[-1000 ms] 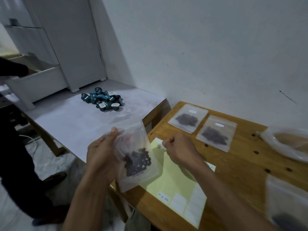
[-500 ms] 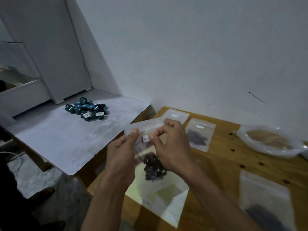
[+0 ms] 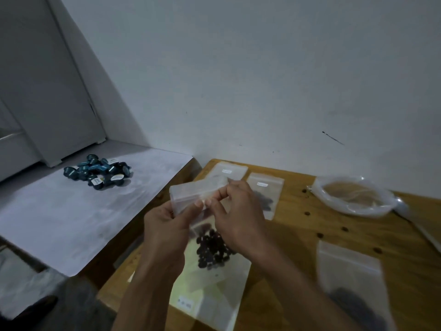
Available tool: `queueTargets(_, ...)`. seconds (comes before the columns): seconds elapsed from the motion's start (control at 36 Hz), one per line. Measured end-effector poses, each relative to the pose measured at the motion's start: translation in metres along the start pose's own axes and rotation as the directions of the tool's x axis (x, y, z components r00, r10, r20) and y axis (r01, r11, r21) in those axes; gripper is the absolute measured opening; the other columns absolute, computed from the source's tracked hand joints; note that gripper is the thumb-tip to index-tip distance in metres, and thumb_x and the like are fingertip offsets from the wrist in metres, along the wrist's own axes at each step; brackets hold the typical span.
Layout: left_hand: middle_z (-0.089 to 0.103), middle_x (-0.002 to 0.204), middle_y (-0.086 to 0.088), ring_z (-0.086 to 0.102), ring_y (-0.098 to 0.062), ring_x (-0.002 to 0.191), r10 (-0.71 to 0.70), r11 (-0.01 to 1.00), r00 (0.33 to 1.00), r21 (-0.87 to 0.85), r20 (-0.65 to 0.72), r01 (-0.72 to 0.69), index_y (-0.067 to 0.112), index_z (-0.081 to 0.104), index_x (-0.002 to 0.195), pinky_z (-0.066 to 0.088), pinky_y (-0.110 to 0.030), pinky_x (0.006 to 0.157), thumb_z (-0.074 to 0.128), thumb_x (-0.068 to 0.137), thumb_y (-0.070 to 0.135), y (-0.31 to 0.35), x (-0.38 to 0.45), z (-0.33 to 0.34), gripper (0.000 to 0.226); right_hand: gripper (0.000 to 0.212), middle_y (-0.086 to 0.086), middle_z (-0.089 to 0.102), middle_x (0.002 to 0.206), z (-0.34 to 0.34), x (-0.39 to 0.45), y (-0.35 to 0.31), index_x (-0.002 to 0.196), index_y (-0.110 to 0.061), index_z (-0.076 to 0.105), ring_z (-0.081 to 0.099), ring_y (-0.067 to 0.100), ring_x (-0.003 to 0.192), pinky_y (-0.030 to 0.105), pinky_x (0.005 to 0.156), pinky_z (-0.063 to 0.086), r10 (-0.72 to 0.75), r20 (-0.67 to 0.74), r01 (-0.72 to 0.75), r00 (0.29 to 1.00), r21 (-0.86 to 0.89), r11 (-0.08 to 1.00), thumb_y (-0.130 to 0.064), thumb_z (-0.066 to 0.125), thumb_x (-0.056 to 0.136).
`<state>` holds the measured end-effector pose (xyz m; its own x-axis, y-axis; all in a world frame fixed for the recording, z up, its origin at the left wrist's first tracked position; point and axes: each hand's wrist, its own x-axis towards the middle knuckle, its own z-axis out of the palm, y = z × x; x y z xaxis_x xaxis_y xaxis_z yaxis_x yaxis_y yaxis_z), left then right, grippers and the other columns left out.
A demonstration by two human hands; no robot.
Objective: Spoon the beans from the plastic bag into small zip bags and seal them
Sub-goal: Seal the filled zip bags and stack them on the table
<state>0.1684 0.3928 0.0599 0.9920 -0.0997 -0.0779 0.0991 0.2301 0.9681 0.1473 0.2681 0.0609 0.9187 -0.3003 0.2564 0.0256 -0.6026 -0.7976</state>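
I hold a small clear zip bag [image 3: 191,194] upright above the wooden table [image 3: 298,230], dark beans [image 3: 212,249] settled in its lower part. My left hand [image 3: 167,225] pinches the bag's top strip from the left. My right hand [image 3: 238,216] pinches the same strip from the right, fingertips almost meeting my left thumb. Two filled zip bags lie flat at the back: one [image 3: 230,170] partly behind my hands, the other [image 3: 265,194] to its right. Another bean-filled zip bag [image 3: 350,278] lies at the lower right. The large plastic bag [image 3: 353,197] sits at the back right.
A yellow sticker sheet [image 3: 202,299] lies on the table under the held bag. A white-topped table [image 3: 71,211] to the left carries a pile of blue capsules [image 3: 97,173]. A white utensil handle [image 3: 424,232] lies by the large bag. The wall stands close behind.
My right hand left the sticker sheet and came up to the bag's top strip. The bag swung from my left side to the centre, and both hands now pinch the strip.
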Motion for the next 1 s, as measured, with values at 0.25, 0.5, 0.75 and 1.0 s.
queueTargets(0.25,0.079,0.097,-0.009,0.077,-0.028,0.09,0.012,0.991,0.993,0.131,0.115,-0.027,0.009,0.072,0.108,0.06,-0.042,0.079,0.075,0.078,0.013,-0.001,0.016,0.023,0.03,0.044,-0.004,0.064,0.107,-0.023,0.008,0.022,0.111,-0.037,0.045,0.066,0.009,0.092,0.027,0.069,0.06,0.222,0.006,-0.204,0.975,0.423,0.883,-0.031,0.079,0.084)
queueTargets(0.5,0.074,0.108,-0.009,0.074,-0.026,0.093,-0.075,0.935,0.979,0.356,0.191,0.002,0.019,0.06,0.115,0.062,-0.048,0.079,0.084,0.076,0.005,-0.014,0.084,0.069,0.048,0.028,-0.003,0.063,0.097,-0.052,0.059,0.068,0.09,-0.028,0.056,0.063,0.016,0.089,0.036,0.075,0.06,0.347,-0.272,-0.233,0.898,0.376,0.897,-0.029,0.082,0.081)
queueTargets(0.75,0.066,0.108,-0.001,0.065,-0.015,0.092,0.048,0.738,0.976,0.651,0.213,-0.178,0.02,0.058,0.126,0.051,-0.02,0.058,0.085,0.077,0.024,-0.035,0.136,0.112,0.056,0.041,-0.002,0.06,0.114,-0.057,0.098,0.11,0.112,-0.021,0.065,0.06,0.017,0.1,0.031,0.078,0.061,0.412,-0.151,-0.384,0.898,0.184,0.905,-0.013,0.085,0.077)
queueTargets(1.0,0.065,0.132,-0.007,0.063,-0.023,0.116,0.104,0.496,0.952,0.814,0.289,-0.302,0.011,0.058,0.136,0.055,-0.036,0.097,0.085,0.078,0.031,-0.057,0.149,0.113,0.067,0.043,0.007,0.056,0.128,-0.044,0.118,0.127,0.12,-0.015,0.063,0.056,0.025,0.115,0.037,0.097,0.054,0.385,-0.189,-0.403,0.903,-0.067,0.913,-0.022,0.082,0.082)
